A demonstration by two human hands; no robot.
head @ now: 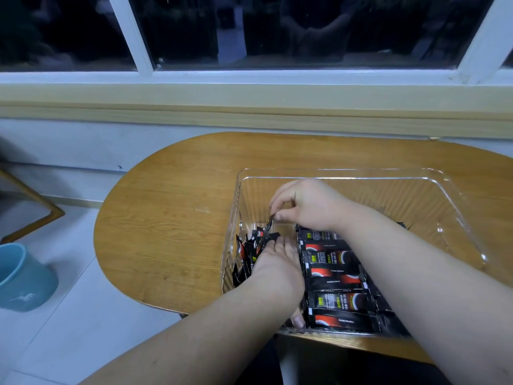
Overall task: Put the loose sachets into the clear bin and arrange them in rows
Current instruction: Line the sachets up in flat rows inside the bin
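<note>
Pinching its top, right hand [308,204] holds one sachet [266,229] nearly upright.

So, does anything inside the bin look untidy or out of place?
Yes. The loose sachets along the left wall of the clear bin lean at mixed angles, unlike the neat row lying flat beside them. The right hand pinches one sachet above that pile. Nothing looks spilled or torn.
</note>
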